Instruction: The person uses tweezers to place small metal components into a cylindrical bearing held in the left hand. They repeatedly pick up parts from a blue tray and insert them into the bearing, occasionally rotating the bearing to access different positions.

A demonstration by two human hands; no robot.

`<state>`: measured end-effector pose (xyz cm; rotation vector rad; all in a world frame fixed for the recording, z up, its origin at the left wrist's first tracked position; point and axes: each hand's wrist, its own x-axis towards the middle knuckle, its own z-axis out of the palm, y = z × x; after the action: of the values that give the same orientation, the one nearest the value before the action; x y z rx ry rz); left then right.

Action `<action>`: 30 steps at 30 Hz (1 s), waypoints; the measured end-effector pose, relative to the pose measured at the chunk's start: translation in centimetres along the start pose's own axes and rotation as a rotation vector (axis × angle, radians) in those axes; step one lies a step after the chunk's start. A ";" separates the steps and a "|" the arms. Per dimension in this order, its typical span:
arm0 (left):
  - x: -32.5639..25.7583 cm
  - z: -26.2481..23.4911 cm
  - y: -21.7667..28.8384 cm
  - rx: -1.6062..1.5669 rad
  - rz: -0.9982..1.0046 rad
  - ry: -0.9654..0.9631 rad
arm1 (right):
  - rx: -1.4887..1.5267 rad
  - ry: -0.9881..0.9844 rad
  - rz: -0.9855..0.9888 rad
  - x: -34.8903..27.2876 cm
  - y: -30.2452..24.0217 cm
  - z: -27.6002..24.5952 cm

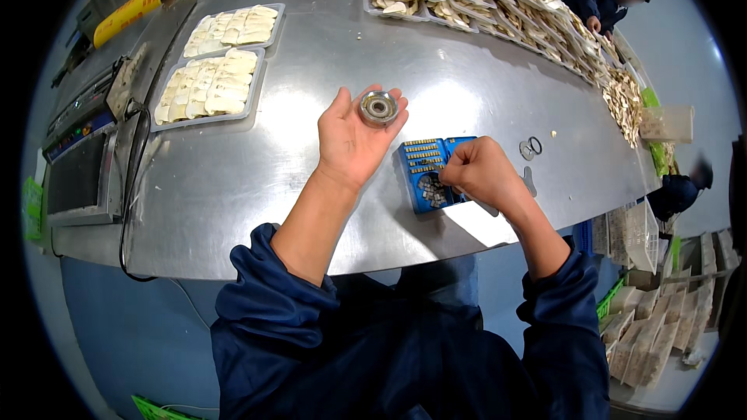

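My left hand, palm up above the steel table, holds a round metal wheel with a hole in its centre. The wheel rests on the fingers, which curl slightly about it. Over the right part of a blue plastic case, my right hand is closed in a pinch. Whatever its fingertips hold is hidden. Small brass-coloured pieces stand in rows in the case, and loose grey metal bits lie in its near compartment. My right hand covers part of the case.
Two metal rings and a flat grey piece lie right of the case. Trays of pale slices stand at left, beside a machine. Stacked trays of slices fill the far right. Other people work around the table.
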<state>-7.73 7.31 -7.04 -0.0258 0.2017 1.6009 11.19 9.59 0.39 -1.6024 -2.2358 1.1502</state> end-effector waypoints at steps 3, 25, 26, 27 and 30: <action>-0.1 0.3 0.0 -0.007 0.004 0.006 | -0.014 -0.006 -0.002 0.2 0.1 0.0; -0.1 0.5 -0.2 -0.006 0.002 0.024 | -0.104 0.043 -0.010 0.1 0.0 1.3; -0.1 0.4 -0.1 -0.014 0.007 0.027 | -0.128 0.051 -0.022 0.0 -0.3 1.3; 0.0 0.4 0.0 -0.022 0.012 0.031 | -0.126 0.073 -0.001 -0.2 -0.7 1.1; 0.1 0.0 0.2 -0.122 -0.001 0.004 | -0.059 0.160 -0.054 -1.3 -1.6 1.0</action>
<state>-7.94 7.36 -7.00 -0.1238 0.1069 1.6110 10.03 7.73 1.10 -1.5849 -2.2144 0.9161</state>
